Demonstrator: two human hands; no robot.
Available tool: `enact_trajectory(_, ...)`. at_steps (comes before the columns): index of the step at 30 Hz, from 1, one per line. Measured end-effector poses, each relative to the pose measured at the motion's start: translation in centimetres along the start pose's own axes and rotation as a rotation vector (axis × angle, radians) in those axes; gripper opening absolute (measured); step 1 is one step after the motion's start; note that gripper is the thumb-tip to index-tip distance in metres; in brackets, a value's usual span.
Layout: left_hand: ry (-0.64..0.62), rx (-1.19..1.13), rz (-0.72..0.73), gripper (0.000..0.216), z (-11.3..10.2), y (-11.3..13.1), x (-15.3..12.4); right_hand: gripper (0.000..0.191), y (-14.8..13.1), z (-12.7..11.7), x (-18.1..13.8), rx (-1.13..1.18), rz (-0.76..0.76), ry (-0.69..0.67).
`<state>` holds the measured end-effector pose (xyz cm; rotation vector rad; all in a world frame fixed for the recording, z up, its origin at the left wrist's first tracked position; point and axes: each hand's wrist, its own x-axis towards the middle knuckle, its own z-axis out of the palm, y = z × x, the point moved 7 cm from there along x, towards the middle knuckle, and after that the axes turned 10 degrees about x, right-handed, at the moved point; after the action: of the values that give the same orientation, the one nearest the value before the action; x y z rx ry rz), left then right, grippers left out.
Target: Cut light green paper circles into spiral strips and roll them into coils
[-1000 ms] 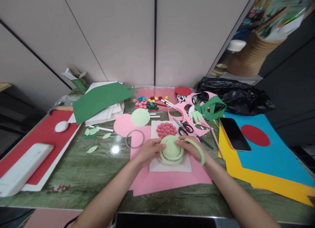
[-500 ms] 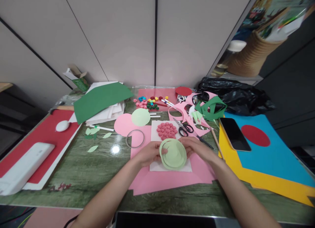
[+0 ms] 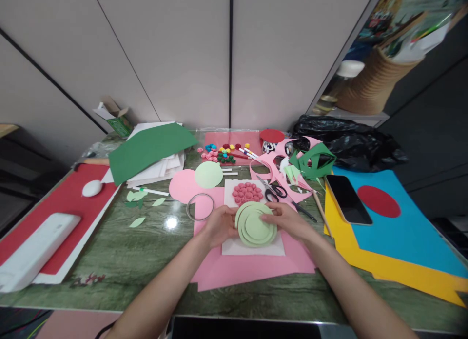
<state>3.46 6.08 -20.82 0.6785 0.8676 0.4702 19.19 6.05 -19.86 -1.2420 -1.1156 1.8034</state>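
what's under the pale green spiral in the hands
A white sheet, on pink paper, shows beneath the spiral; pink rosettes sit on the sheet's far part. Whatever lies directly behind the spiral is covered, so it can't be seen.

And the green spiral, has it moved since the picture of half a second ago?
Yes, slightly. Judged against the pink roses, which stay in place, the green spiral has moved up the picture, toward them.
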Motion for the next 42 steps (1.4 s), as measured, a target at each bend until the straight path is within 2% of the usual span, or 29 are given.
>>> enact_trajectory(2,0.001,-0.007,0.003,0.041,0.0,0.1,-0.1,0.036,0.0,0.0,0.0,0.013,-0.004,0.004)
enact_trajectory(9,-0.012,0.072,0.068,0.035,0.7,0.2,-0.3,0.044,-0.1,0.4,0.0,0.042,-0.025,-0.004)
enact_trajectory(17,0.009,0.141,0.107,0.038,0.6,0.5,-0.3,0.041,-0.7,0.3,0.1,-0.070,-0.059,0.062)
enact_trajectory(21,0.137,0.185,0.209,0.037,-0.2,1.6,-0.7,0.031,-2.8,-0.5,-1.1,-0.219,-0.130,0.203)
enact_trajectory(24,0.352,0.322,0.436,0.033,-0.8,3.3,-2.2,0.021,-4.5,-1.3,-3.3,-0.392,-0.218,0.390)
enact_trajectory(25,0.407,0.398,0.502,0.031,-0.6,3.7,-2.8,0.020,-5.3,-1.3,-4.3,-0.567,-0.291,0.482)
enact_trajectory(26,0.403,0.433,0.511,0.028,-0.1,3.6,-3.1,0.021,-5.9,-1.1,-5.2,-0.718,-0.376,0.552)
enact_trajectory(27,0.354,0.414,0.474,0.028,0.5,3.1,-3.1,0.023,-6.2,-0.5,-6.0,-0.844,-0.452,0.587)
enact_trajectory(29,0.132,0.187,0.274,0.040,2.2,0.9,-2.4,0.026,-5.8,1.5,-6.8,-1.056,-0.579,0.580)
enact_trajectory(30,0.000,0.039,0.173,0.047,3.4,-0.2,-2.2,0.029,-5.3,2.8,-6.8,-1.135,-0.637,0.526)
enact_trajectory(31,-0.053,-0.083,0.119,0.047,4.0,-0.9,-2.0,0.033,-4.6,4.2,-6.7,-1.195,-0.672,0.437)
enact_trajectory(34,-0.049,-0.273,0.031,0.032,4.2,-2.1,-1.5,0.038,-3.0,7.2,-5.9,-1.272,-0.664,0.264)
enact_trajectory(36,-0.004,-0.299,-0.037,0.026,3.7,-2.8,-1.2,0.030,-2.7,8.3,-5.5,-1.230,-0.628,0.153)
enact_trajectory(38,0.025,-0.292,-0.068,0.019,3.2,-2.9,-0.9,0.028,-3.2,7.8,-5.2,-1.114,-0.576,0.119)
enact_trajectory(40,0.035,-0.283,-0.046,0.013,2.6,-2.4,-0.7,0.030,-4.2,5.8,-4.7,-0.961,-0.512,0.173)
enact_trajectory(42,0.013,-0.267,-0.028,0.022,2.4,-1.7,-0.7,0.030,-4.9,3.2,-4.1,-0.803,-0.435,0.262)
